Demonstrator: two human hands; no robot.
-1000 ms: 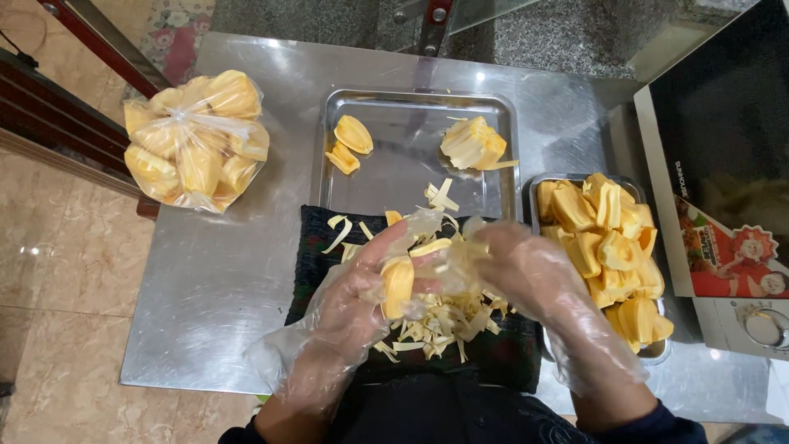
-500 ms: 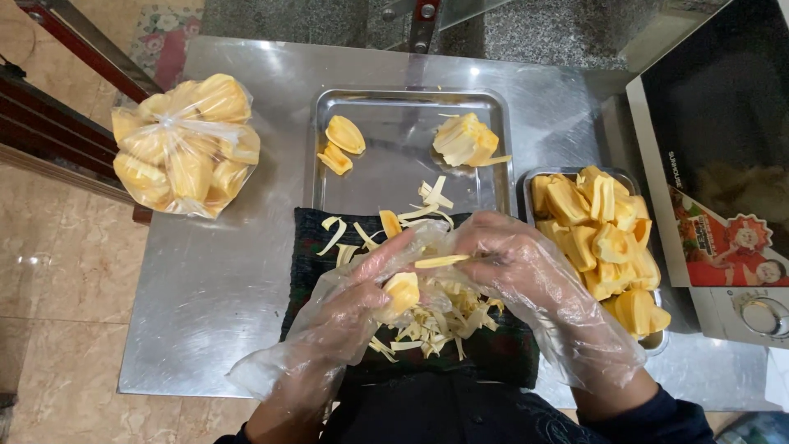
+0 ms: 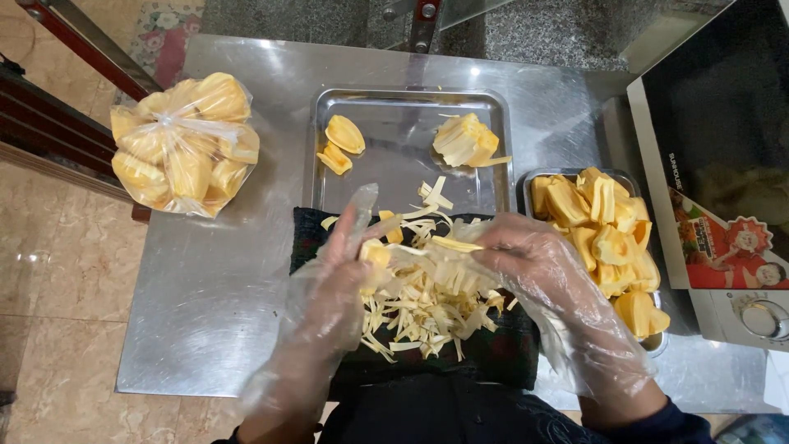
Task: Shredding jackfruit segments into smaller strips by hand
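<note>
Both hands wear loose clear plastic gloves. My left hand [image 3: 333, 284] holds a yellow jackfruit pod [image 3: 376, 255] over a dark cloth [image 3: 501, 353]. My right hand [image 3: 546, 275] grips pale fibrous strips [image 3: 456, 251] attached to that pod. A heap of pale yellow strips [image 3: 419, 308] lies on the cloth under my hands. Beyond it stands a steel tray [image 3: 394, 156] with two small yellow pieces [image 3: 341, 140] at its left and a pale chunk [image 3: 464, 140] at its right.
A clear plastic bag of yellow jackfruit pods [image 3: 185, 144] sits at the steel table's left edge [image 3: 214, 312]. A small steel container heaped with yellow pods [image 3: 604, 234] stands at the right. A white box-shaped appliance [image 3: 723, 164] fills the far right. Tiled floor lies at left.
The camera has shifted slightly. My hands have moved a little lower over the heap, and my right hand has pulled strips away from the pod in my left hand.
</note>
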